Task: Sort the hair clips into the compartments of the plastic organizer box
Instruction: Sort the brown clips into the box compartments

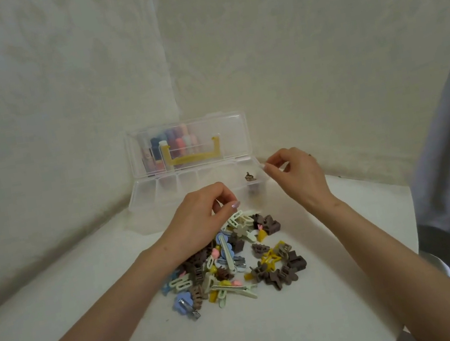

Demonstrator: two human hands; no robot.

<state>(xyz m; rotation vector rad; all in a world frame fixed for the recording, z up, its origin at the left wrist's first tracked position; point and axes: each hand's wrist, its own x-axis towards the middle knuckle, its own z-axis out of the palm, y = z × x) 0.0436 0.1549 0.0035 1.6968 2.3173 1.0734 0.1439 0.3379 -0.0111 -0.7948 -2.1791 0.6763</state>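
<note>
Head view. Early in the sort, judging by a single brown claw clip [250,177] lying in the rightmost compartment of the clear organizer box [147,196], with the other compartments apparently bare and the lid [235,135] standing open behind.

Picking step in hand: left hand [202,219] poised over the far edge of the pile of hair clips [229,268] on the worktop [275,326], fingers curled downward just above a cream clip [236,218]. Cannot tell whether anything is pinched there.

Right hand [297,175] up at the box's right end, just beside the brown claw clip, thumb and forefinger drawn together. Cannot tell whether gripping the rim, a clip or nothing.

Next, probably: close on one clip, lift it free of its tangled neighbours, carry it to a matching compartment.
</note>
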